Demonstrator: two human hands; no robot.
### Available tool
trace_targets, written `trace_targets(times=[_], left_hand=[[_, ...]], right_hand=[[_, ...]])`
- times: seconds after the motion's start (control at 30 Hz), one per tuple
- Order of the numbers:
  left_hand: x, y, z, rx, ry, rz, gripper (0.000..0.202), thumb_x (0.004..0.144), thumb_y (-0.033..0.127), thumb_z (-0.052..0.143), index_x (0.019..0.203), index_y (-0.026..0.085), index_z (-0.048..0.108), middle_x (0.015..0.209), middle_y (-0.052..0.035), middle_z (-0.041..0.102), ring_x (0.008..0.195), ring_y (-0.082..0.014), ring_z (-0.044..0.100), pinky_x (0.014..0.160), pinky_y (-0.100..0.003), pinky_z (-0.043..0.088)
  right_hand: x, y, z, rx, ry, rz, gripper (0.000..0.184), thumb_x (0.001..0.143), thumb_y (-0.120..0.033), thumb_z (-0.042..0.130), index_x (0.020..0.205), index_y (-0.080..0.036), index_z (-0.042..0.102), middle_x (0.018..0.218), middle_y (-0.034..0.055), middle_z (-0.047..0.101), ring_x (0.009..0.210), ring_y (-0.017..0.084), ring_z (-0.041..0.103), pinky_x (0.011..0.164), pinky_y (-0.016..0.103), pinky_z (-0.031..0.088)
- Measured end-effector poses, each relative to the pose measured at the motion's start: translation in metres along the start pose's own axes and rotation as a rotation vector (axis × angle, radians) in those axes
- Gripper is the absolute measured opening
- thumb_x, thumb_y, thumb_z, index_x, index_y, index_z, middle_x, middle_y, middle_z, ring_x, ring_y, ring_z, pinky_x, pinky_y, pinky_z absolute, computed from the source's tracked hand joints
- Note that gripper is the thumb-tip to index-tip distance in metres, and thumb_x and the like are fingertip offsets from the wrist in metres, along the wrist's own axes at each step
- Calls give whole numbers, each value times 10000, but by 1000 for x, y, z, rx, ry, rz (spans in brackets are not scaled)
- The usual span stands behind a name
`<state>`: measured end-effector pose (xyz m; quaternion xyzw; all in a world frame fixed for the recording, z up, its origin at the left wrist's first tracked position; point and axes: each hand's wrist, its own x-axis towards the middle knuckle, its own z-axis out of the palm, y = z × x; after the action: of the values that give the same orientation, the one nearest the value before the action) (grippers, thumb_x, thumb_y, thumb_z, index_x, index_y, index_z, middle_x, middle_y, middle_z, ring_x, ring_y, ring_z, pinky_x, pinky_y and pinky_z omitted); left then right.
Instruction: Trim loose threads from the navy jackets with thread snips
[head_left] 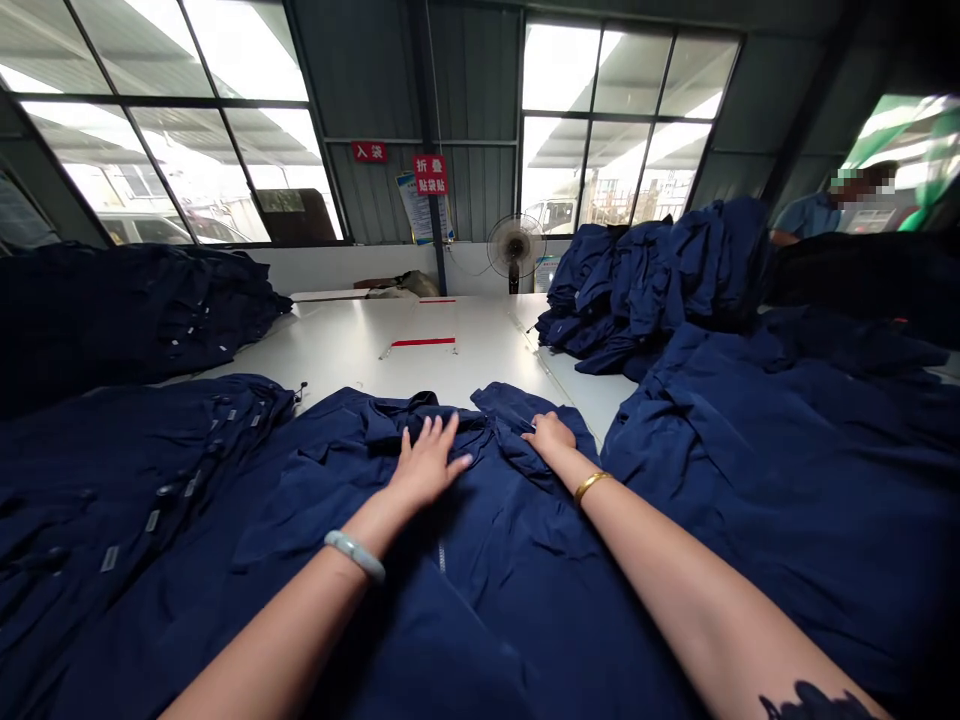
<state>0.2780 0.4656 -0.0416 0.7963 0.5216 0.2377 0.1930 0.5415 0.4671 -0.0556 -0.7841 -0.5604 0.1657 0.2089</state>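
A navy blue garment (465, 560) lies spread on the white table (360, 345) right in front of me, its collar end pointing away. My left hand (426, 462) rests flat on the cloth near the collar, fingers stretched out and apart. My right hand (550, 434) sits at the collar's right side, fingers curled down into a fold of the fabric. A pale bangle circles my left wrist and a gold one my right.
Stacks of the same navy garments lie at left (127, 300), at near left (112, 480) and at right (787, 440), with a heap at back right (652, 280). A small fan (515, 247) stands at the table's far edge. Another person (825, 210) is at far right.
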Motion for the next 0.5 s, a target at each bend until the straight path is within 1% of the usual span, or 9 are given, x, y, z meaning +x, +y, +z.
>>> trace_targets(times=[0.03, 0.07, 0.13, 0.23, 0.3, 0.37, 0.4, 0.47, 0.5], left_hand=[[-7, -5, 13, 29, -52, 0, 801, 778, 580, 654, 1468, 243, 427, 1589, -167, 276, 1502, -341, 104, 1159, -602, -53], [-13, -9, 23, 51, -94, -14, 780, 770, 589, 652, 1437, 223, 479, 1581, -189, 278, 1496, -366, 116, 1142, -619, -84], [-23, -18, 36, 66, -140, -45, 749, 806, 601, 590, 1431, 200, 492, 1597, -201, 213, 1499, -368, 88, 1127, -610, -134], [-28, -23, 38, 9, -169, -73, 776, 823, 613, 550, 1464, 189, 443, 1625, -175, 105, 1510, -327, -15, 1123, -563, -186], [-27, -16, 33, -81, -182, -94, 857, 776, 658, 584, 1462, 167, 441, 1626, -182, 99, 1505, -344, -57, 1121, -576, -181], [-27, 1, 24, -220, -186, -112, 921, 756, 731, 552, 1459, 147, 439, 1616, -200, 156, 1500, -375, -36, 1139, -605, -106], [-29, 12, 19, -309, -188, -113, 929, 779, 769, 472, 1465, 144, 424, 1603, -208, 213, 1500, -383, 29, 1154, -611, -27], [-41, 38, 8, -479, -204, -82, 921, 849, 791, 193, 1494, 155, 363, 1544, -216, 362, 1457, -367, 269, 1144, -591, 200], [-51, 50, 1, -587, -216, -57, 928, 863, 768, 57, 1502, 158, 340, 1499, -216, 436, 1395, -346, 401, 1107, -564, 310]], right_hand=[[1, 3, 2, 39, 20, -2, 282, 955, -356, 562, 1198, -218, 608, 1267, 86, 587, 1065, 208, 604, 900, 397, 530], [3, 5, 1, 85, 39, -1, 285, 956, -355, 562, 1200, -215, 606, 1264, 87, 588, 1061, 207, 605, 898, 399, 531], [6, 5, -5, 196, 83, -3, 321, 950, -354, 573, 1225, -190, 586, 1251, 94, 591, 1049, 210, 612, 886, 420, 536], [7, -3, -29, 399, 171, -59, 370, 935, -362, 596, 1244, -159, 571, 1237, 92, 593, 1049, 229, 615, 872, 436, 541], [0, -14, -52, 536, 218, -150, 365, 937, -371, 591, 1233, -158, 576, 1222, 89, 600, 1033, 225, 619, 862, 428, 543], [-19, -28, -78, 651, 240, -281, 337, 949, -385, 559, 1184, -147, 597, 1165, 83, 625, 1002, 217, 627, 861, 412, 537], [-33, -35, -90, 695, 235, -360, 316, 948, -392, 545, 1139, -149, 615, 1123, 76, 644, 982, 213, 631, 865, 399, 531], [-75, -47, -109, 747, 186, -535, 266, 919, -400, 547, 1022, -178, 652, 1022, 48, 678, 947, 208, 640, 872, 366, 522], [-100, -51, -114, 752, 133, -620, 223, 881, -397, 590, 962, -204, 665, 969, 30, 691, 917, 207, 649, 854, 353, 529]])
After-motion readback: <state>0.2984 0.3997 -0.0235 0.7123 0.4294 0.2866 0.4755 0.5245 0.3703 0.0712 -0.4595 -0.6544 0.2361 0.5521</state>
